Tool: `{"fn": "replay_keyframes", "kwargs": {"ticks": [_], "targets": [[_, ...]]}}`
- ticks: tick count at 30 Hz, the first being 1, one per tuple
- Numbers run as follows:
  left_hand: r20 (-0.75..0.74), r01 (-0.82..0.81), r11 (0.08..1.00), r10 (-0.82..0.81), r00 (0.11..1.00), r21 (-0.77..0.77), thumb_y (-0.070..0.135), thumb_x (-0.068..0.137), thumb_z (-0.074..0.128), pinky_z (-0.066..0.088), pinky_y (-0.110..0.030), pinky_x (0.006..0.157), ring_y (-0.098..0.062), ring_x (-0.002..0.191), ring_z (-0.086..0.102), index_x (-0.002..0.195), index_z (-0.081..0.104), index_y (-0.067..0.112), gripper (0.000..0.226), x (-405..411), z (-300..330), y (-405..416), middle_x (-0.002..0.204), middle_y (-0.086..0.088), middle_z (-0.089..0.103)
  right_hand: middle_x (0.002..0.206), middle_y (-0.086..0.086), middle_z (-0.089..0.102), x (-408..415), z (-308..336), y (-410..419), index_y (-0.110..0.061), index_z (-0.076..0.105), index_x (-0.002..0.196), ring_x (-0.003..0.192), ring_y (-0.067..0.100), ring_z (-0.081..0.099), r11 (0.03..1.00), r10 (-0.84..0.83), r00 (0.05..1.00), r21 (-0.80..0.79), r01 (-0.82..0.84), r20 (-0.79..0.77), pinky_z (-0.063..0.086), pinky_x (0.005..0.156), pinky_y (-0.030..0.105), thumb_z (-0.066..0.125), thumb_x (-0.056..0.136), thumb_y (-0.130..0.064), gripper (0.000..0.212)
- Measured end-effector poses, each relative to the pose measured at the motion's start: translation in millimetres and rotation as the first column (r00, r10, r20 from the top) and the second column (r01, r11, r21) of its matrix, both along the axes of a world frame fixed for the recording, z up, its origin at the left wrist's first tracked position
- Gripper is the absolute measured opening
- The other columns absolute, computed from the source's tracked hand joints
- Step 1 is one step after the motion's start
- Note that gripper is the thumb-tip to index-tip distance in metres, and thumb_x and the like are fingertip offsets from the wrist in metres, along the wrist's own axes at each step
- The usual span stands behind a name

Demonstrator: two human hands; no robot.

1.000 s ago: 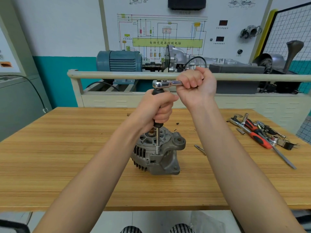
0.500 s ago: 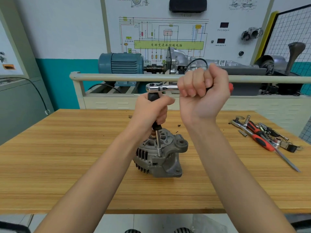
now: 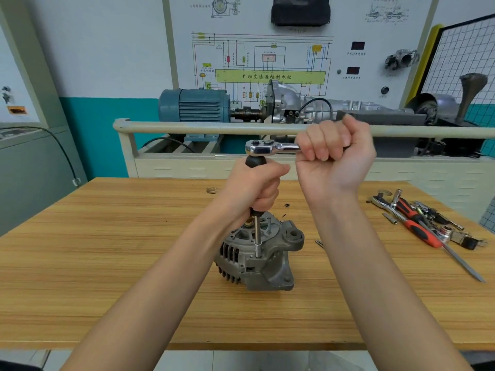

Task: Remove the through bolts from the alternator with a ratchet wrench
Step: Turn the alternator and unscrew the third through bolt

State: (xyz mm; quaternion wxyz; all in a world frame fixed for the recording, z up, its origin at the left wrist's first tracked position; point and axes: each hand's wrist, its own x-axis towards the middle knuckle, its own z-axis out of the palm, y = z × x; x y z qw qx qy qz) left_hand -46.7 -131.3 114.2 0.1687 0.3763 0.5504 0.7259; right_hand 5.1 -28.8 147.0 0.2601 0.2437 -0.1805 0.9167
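Above the alternator (image 3: pixel 261 253), left hand (image 3: pixel 257 187) fingers wrap the extension handle (image 3: pixel 255 160); right hand (image 3: pixel 334 156) fingers clench the ratchet wrench (image 3: pixel 270 148).

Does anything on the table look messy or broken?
Nothing looks broken. The alternator stands upright on the table. Messy bits: a loose jumble of tools at the right edge, and small dark specks on the wood behind the alternator.

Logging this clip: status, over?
Left hand grips extension handle. Right hand grips ratchet wrench. Socket seated on alternator. Nothing obstructing.
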Motion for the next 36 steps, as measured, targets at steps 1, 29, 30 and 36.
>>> {"fn": "replay_keyframes", "kwargs": {"ticks": [1,29,30,36], "targets": [[0.02,-0.063,0.998,0.062,0.998,0.005,0.0,0.092,0.049,0.016,-0.012,0.037,-0.008,0.029,0.016,0.043,0.03,0.023,0.057,2.1,0.1,2.5,0.037,0.006,0.022,0.036,-0.007,0.025,6.2,-2.7,-5.4,-0.019,0.033,0.042,0.035,0.01,0.023,0.991,-0.109,0.993,0.07,0.113,-0.053,0.025,0.039,0.023,0.031,0.092,-0.012,0.051],[0.001,-0.126,0.992,0.126,0.992,0.022,-0.001,0.09,0.051,0.017,-0.013,0.037,-0.008,0.03,0.016,0.043,0.032,0.025,0.056,2.8,2.4,9.3,0.037,0.007,0.025,0.036,-0.006,0.022,1.2,-0.6,3.9,-0.019,0.031,0.042,0.034,0.01,0.019,0.997,-0.067,0.998,-0.039,0.066,-0.009,0.021,0.037,0.023,0.031,0.092,-0.011,0.05],[0.009,-0.183,0.983,0.183,0.983,0.026,-0.003,0.089,0.051,0.017,-0.013,0.037,-0.009,0.03,0.016,0.044,0.032,0.024,0.055,4.5,2.4,10.8,0.037,0.006,0.025,0.037,-0.007,0.023,7.0,-1.8,-3.8,-0.019,0.032,0.042,0.035,0.01,0.019,0.985,-0.167,0.984,0.026,0.169,-0.065,0.022,0.039,0.024,0.031,0.093,-0.011,0.051],[-0.031,-0.421,0.903,0.425,0.905,0.091,-0.008,0.081,0.047,0.018,-0.015,0.037,-0.009,0.031,0.02,0.048,0.031,0.018,0.045,10.0,-2.1,15.6,0.037,0.006,0.028,0.04,-0.005,0.031,17.8,-11.7,-41.3,-0.021,0.039,0.06,0.037,0.01,0.027,0.762,-0.556,0.742,0.128,0.635,-0.374,0.024,0.046,0.024,0.043,0.083,-0.005,0.028]]}}
